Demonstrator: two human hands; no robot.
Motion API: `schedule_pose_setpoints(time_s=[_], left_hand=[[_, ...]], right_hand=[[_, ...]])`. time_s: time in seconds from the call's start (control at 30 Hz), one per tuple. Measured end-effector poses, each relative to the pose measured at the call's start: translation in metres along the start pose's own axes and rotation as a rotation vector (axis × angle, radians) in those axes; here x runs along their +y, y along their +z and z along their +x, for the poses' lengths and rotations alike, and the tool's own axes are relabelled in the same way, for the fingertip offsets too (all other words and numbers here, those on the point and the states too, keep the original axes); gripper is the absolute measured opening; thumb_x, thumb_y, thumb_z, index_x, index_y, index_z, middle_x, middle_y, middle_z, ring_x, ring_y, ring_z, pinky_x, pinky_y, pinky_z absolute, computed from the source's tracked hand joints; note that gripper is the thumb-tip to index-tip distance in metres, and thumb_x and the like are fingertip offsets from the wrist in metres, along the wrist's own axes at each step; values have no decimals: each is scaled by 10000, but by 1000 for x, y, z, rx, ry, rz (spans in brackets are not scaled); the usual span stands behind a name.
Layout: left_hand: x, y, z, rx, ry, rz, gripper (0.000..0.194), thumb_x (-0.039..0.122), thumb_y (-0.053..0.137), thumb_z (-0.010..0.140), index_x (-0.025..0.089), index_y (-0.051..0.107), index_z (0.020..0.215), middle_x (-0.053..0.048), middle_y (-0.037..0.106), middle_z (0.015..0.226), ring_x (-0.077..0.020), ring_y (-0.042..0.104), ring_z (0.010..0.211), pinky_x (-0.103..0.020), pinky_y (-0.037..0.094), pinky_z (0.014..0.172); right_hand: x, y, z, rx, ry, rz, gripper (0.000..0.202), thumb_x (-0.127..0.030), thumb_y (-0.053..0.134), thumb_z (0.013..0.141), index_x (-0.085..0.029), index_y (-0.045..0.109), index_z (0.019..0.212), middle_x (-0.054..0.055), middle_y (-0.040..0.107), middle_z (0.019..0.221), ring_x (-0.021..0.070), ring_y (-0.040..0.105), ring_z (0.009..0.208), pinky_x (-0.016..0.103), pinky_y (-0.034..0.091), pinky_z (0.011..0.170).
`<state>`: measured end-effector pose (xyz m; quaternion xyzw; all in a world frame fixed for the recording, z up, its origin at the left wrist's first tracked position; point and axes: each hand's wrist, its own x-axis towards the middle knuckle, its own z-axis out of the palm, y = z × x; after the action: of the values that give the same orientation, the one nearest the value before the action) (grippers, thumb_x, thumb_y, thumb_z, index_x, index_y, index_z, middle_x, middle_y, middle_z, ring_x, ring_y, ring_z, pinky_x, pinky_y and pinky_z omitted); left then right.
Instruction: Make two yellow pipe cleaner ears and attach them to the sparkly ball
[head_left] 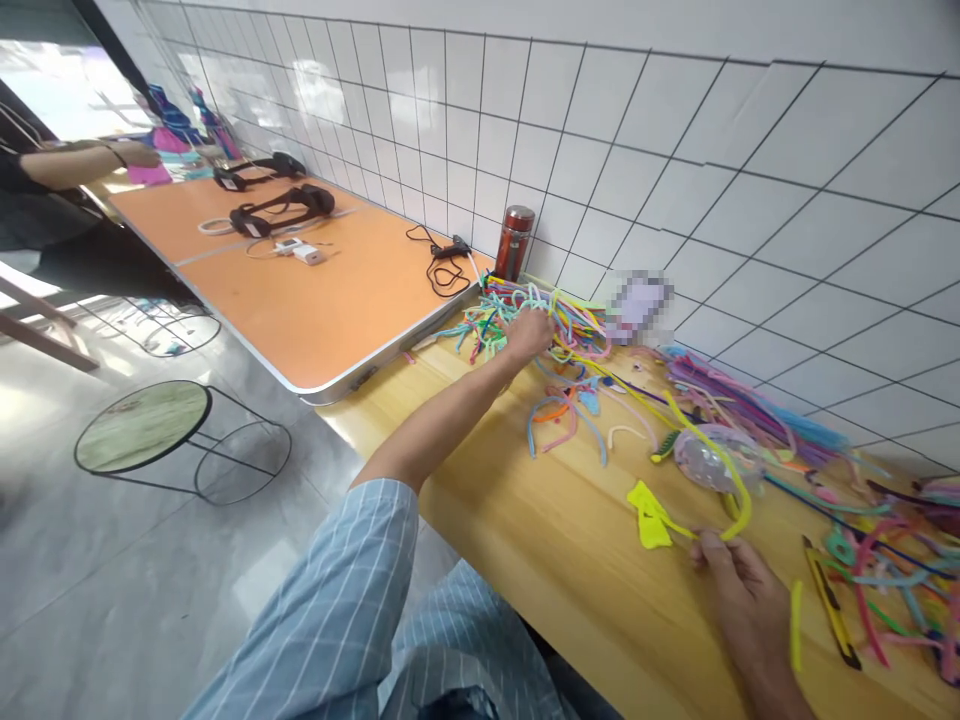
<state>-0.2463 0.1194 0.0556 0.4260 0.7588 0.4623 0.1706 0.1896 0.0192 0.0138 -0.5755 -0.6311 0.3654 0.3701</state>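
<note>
**Bare wood in front, clutter behind**

Between the left hand (531, 333) and the right hand (739, 595), the wooden table (510, 490) offers a bare passage along its front edge. Behind, purple pipe cleaners (727, 400) and a clear round package (701, 458) obstruct the wall side; a yellow cutter (831, 600) narrows the right.

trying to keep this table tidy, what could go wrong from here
Lifting the left hand might scatter the tangled stems around it. The yellow stem in the right hand could catch the clear plastic piece beside it. That hand might bump the yellow-and-black tool nearby.
</note>
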Motion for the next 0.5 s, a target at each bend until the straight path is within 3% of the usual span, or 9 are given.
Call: schedule_pose_setpoints(time_s=[0.1, 0.2, 0.27, 0.33, 0.4, 0.5], left_hand=[[3, -19, -14, 40, -59, 39, 155, 195, 745, 901, 128, 778, 766, -274, 777, 1155, -471, 646, 1324, -581, 404, 1153], [2, -40, -29, 98, -35, -13, 205, 262, 812, 882, 160, 752, 714, -219, 786, 1146, -434, 611, 1388, -478, 442, 1131], [3, -51, -41, 101, -5, -99, 344, 340, 814, 910, 175, 692, 633, -172, 793, 980, -375, 697, 1238, -406, 505, 1023], [5, -56, -57, 75, 20, -215, 442, 415, 770, 959, 178, 654, 605, -122, 763, 803, -288, 758, 952, -350, 541, 864], [9, -55, -77, 53, 39, -334, 427, 465, 698, 1012, 168, 695, 706, -97, 777, 804, -209, 741, 768, -302, 539, 750], [21, -45, -115, -33, 32, -569, 336, 456, 631, 1053, 155, 758, 975, -108, 830, 976, -167, 770, 786, -263, 569, 750]], right_hand=[[-4, 2, -1, -6, -13, 21, 558, -766, 818, 687, -215, 736, 734, 52, 706, 669, 250, 644, 696, 387, 538, 695], [-4, 2, 0, -13, -41, 46, 564, -764, 815, 700, -206, 744, 745, 38, 689, 655, 230, 621, 676, 380, 518, 685], [-3, 1, 1, -12, -44, 91, 586, -772, 831, 688, -196, 753, 770, 26, 680, 651, 212, 605, 661, 366, 508, 672], [-2, 0, 2, -7, -47, 163, 618, -783, 849, 670, -186, 761, 803, 11, 666, 644, 192, 588, 646, 348, 498, 658], [-2, -1, 4, 9, -59, 234, 618, -775, 861, 681, -180, 753, 806, 4, 661, 646, 174, 580, 641, 336, 491, 662], [-6, -2, 3, 36, -99, 361, 578, -731, 871, 730, -175, 745, 828, -2, 662, 655, 155, 579, 630, 321, 487, 663]])
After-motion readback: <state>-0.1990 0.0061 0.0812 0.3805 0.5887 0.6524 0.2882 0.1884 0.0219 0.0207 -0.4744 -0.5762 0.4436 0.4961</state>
